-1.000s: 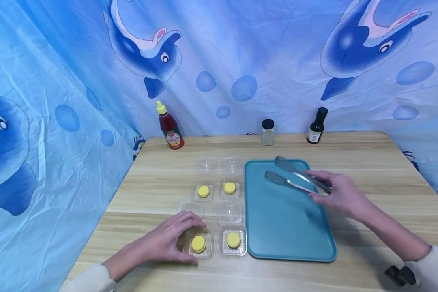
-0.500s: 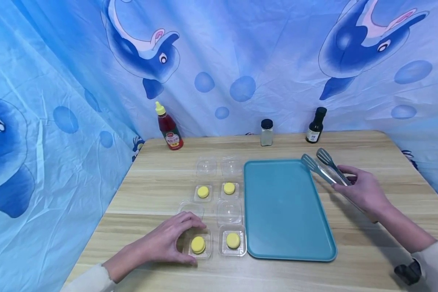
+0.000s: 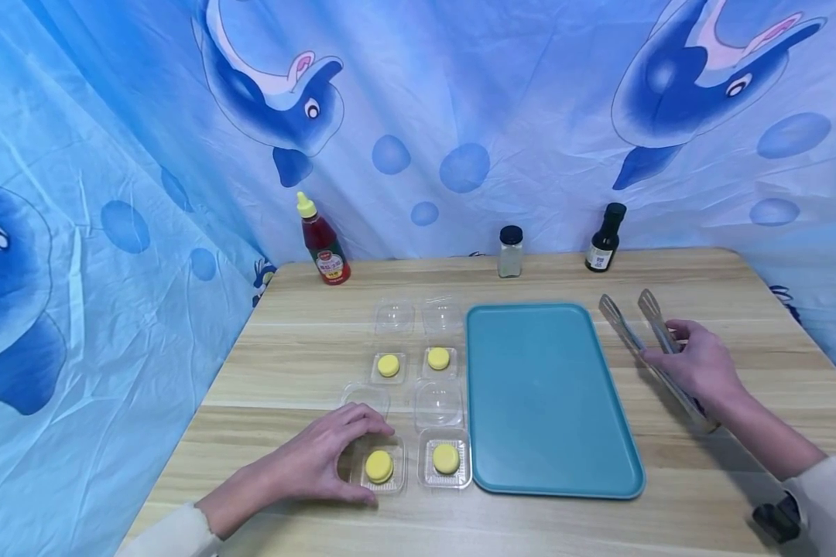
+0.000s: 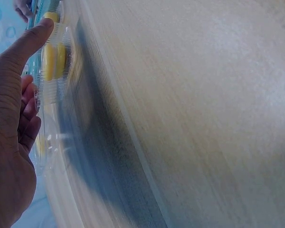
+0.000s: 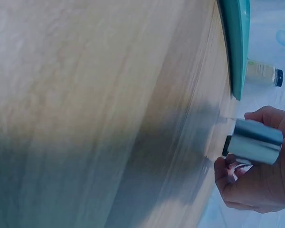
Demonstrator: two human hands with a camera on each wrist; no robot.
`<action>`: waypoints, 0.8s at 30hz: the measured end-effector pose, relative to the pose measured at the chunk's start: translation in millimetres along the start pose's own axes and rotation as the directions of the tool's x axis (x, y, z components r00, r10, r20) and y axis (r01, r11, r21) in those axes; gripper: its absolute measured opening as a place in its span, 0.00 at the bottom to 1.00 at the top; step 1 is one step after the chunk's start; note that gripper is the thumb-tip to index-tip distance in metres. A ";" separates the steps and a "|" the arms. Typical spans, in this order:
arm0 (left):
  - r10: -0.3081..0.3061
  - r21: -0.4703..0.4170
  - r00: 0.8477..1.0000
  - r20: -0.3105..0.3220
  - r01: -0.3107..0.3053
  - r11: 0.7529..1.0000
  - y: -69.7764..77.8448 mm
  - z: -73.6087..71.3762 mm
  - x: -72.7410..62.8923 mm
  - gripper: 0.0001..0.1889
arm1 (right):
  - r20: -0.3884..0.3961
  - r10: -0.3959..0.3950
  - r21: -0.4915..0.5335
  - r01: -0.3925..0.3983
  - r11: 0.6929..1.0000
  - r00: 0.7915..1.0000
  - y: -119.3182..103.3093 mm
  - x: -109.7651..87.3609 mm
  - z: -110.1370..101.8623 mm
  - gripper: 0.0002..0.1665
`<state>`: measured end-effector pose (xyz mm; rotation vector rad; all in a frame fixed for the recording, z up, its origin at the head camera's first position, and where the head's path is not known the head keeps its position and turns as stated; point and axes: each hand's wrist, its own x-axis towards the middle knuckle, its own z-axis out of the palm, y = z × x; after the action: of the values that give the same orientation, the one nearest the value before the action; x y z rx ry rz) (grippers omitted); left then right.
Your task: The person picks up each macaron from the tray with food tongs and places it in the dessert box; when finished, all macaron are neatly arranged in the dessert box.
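Observation:
On the left, my left hand [image 3: 327, 456] spans a clear plastic box [image 3: 400, 481], thumb along its near side and fingertips at its far side. A yellow macaron [image 3: 379, 466] sits inside; the left wrist view shows the macaron [image 4: 54, 61] from its edge. Right of the tray, my right hand [image 3: 700, 367] grips metal tongs [image 3: 627, 331] around their arms. Their slotted tips point to the back of the table and stand apart with nothing between them. The right wrist view shows the tongs' bent metal end [image 5: 256, 142] by the palm.
Another box with a macaron [image 3: 446, 459] stands beside the held one; two more macarons [image 3: 388, 365] lie in boxes behind. All lids are folded back. A teal tray [image 3: 550, 402] lies mid-table. A sauce bottle [image 3: 326, 244], a jar [image 3: 510, 254] and a dark bottle [image 3: 603, 240] stand behind.
My right hand has carried the tongs from over the tray to the right, onto the table's side beside it, tips now pointing farther back. My left hand stays at the box.

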<state>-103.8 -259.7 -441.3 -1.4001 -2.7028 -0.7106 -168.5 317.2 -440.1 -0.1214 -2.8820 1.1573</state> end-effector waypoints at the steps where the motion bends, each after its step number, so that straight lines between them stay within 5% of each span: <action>1: 0.001 0.001 1.000 -0.001 -0.001 1.000 -0.1 -0.1 0.0 0.42 | -0.004 0.009 -0.001 -0.009 1.000 1.000 0.1 -0.2 0.1 0.48; 16: 0.002 0.022 1.000 0.001 -0.002 1.000 0.5 -0.2 -0.2 0.42 | 0.032 0.098 -0.051 -0.097 0.994 0.995 3.6 -2.1 -1.8 0.61; 24: -0.020 0.002 1.000 -0.004 0.020 1.000 -2.2 0.5 -1.7 0.44 | 0.088 0.197 -0.061 -0.192 0.979 0.976 -1.8 -5.4 -3.3 0.78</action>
<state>-104.4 -261.9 -443.0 -1.3719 -2.7176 -0.7103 -163.0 317.7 -436.6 -0.3693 -3.0405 1.1450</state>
